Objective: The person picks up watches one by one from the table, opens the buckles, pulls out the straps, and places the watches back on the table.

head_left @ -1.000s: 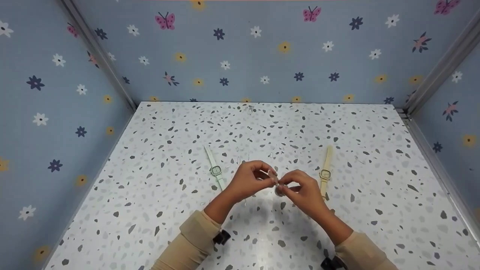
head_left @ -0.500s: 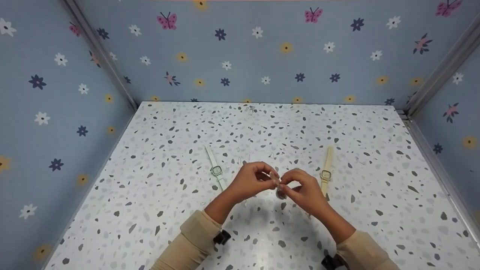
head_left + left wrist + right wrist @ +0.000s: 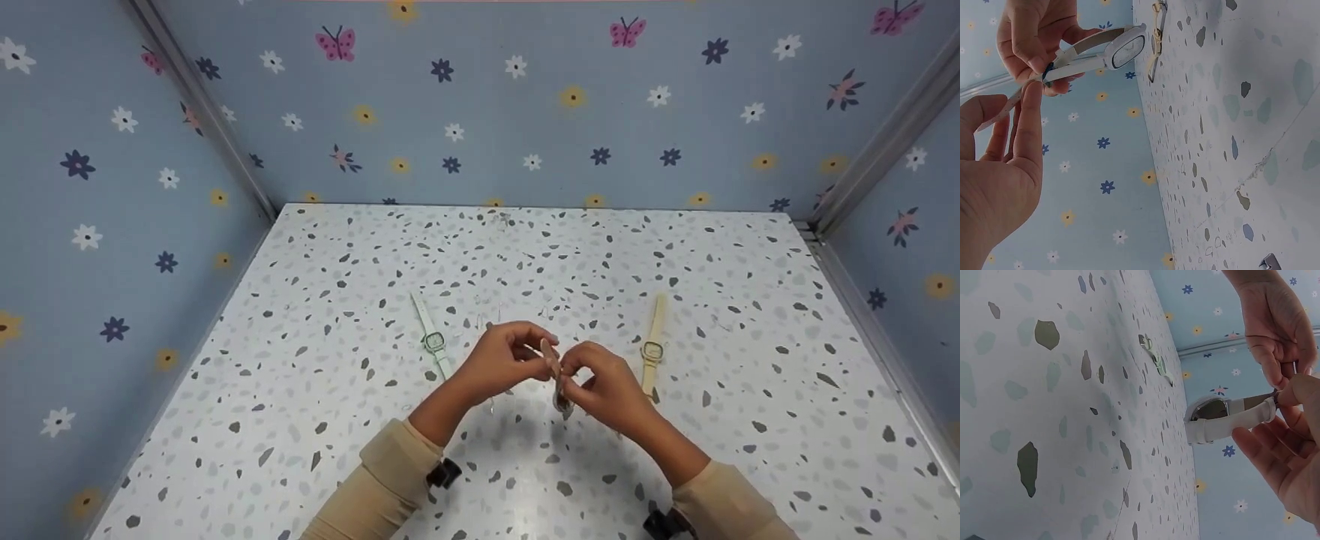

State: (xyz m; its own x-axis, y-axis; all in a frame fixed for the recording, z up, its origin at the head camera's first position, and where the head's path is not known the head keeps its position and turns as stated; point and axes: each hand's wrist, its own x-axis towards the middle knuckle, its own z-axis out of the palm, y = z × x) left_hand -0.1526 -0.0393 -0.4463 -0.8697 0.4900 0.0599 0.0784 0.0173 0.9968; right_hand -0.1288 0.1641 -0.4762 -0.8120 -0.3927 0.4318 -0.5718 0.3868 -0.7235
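Note:
A pale wristwatch [image 3: 562, 401] hangs between my two hands above the tabletop, its strap bent into a loop. The left hand [image 3: 506, 360] pinches the free strap end, which sticks up past the fingertips. Close beside it, the right hand [image 3: 607, 381] pinches the band where the strap parts meet. In the left wrist view the watch face [image 3: 1127, 50] points outward, a rounded rectangle in a light case. The right wrist view shows the white strap [image 3: 1235, 423] curving up to the right fingertips, which cover much of the joint.
A mint-green watch [image 3: 433, 343] lies flat to the left of the hands, and a pale yellow watch [image 3: 652, 350] lies to the right by the right wrist. The speckled white tabletop [image 3: 360, 255] meets blue flowered panels [image 3: 480, 97] at the back and sides.
The watch has come further into view below the fingers, its case hanging lower. More of the strap end shows above the left fingertips; both hands stay nearly in place.

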